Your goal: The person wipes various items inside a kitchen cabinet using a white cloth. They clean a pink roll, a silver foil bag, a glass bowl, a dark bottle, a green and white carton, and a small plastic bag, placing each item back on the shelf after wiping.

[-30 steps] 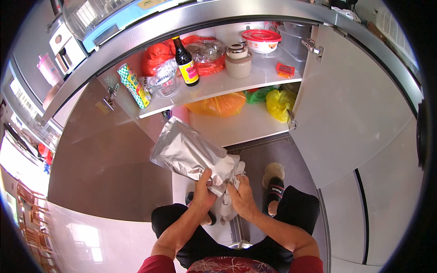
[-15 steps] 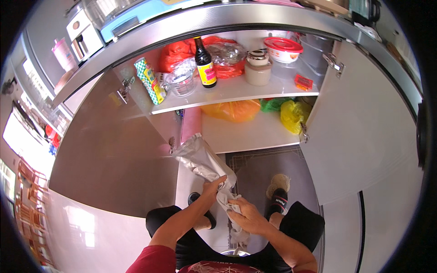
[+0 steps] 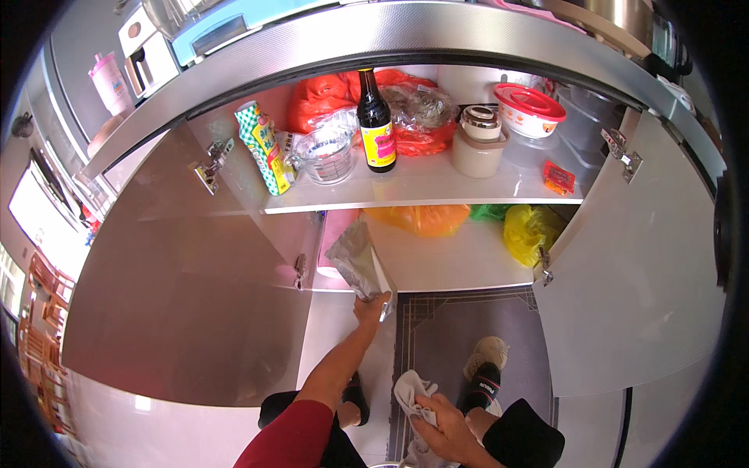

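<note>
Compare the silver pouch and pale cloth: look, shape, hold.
The silver pouch is shiny metallic; the pale cloth is matte. The pouch is spread broad; the cloth is bunched. The left grip holds the pouch; the right grip holds the cloth, lower in view. Both are held one-handed.

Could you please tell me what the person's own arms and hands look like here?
The left arm has a plain red sleeve ending near the elbow, bare below it. The left hand and right hand are gloveless, with no watch visible. No sleeve shows on the right.
</note>
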`<state>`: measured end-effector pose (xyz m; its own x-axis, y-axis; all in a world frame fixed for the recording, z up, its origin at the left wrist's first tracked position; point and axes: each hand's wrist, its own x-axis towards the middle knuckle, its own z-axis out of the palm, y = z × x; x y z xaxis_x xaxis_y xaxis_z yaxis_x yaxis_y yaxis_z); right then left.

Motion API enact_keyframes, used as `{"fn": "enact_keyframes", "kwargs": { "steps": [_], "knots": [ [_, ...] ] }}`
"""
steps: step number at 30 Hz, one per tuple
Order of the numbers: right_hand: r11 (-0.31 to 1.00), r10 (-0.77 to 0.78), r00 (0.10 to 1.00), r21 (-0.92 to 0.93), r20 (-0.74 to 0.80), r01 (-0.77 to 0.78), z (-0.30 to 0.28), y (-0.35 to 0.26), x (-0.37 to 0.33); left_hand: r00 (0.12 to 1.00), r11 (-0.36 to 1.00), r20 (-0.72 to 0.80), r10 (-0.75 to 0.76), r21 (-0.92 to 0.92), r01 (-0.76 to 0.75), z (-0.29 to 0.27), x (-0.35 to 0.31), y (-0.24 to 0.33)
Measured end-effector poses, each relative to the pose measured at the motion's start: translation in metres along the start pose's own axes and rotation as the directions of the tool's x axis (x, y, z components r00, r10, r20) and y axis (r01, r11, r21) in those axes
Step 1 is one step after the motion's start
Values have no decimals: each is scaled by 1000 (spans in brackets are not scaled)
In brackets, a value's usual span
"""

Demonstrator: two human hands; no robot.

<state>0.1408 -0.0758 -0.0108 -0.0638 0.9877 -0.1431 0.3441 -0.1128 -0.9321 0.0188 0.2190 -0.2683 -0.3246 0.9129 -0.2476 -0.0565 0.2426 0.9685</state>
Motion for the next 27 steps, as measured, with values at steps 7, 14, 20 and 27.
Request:
{"fn": "enact_keyframes", "kwargs": {
  "steps": [7,14,20,27],
  "knots": [
    [1000,10,999,-18,-36,-11,2,4,12,992,994,79,95,-65,-90,34,69,-10],
    [997,-35,998,-69,-59,31,1,18,23,981,966,178,80,-255,-33,48,103,-16],
    [997,36,995,65,-91,-30,10,32,33,992,952,112,-59,306,22,56,84,-4],
    [981,170,985,100,-40,-165,4,14,51,940,959,270,-208,-131,250,67,116,-14]
  ]
}}
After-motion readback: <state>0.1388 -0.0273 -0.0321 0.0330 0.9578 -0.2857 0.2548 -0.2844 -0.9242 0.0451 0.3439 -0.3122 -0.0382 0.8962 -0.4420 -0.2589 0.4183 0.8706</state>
